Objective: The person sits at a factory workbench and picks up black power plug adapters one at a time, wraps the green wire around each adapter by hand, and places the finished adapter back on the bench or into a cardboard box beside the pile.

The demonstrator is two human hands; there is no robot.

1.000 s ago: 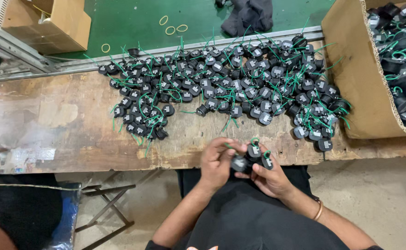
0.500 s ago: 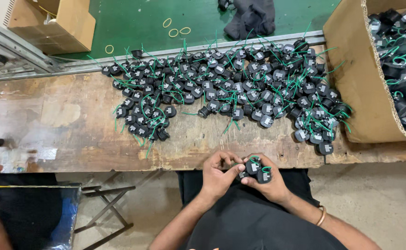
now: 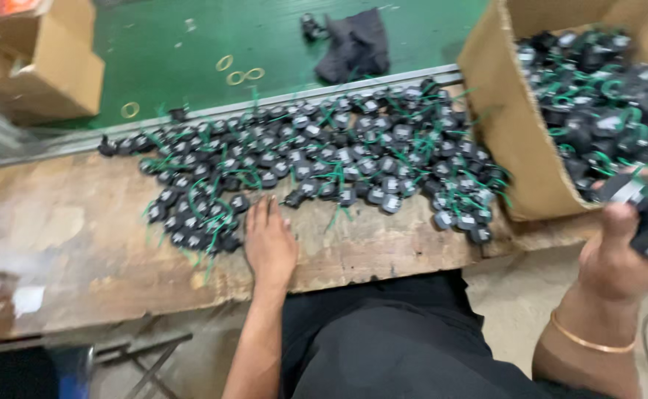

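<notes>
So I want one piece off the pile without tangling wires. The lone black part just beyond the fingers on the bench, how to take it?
Pinch the lone black part by its body from above, near side; left hand lies right there.

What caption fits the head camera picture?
Left hand flat on bench by black parts; right hand holds some near box.

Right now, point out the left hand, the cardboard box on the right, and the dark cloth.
left hand (image 3: 270, 247), head view, back of the hand
cardboard box (image 3: 505, 140), head view, near side wall
dark cloth (image 3: 355, 46), head view, middle
</notes>
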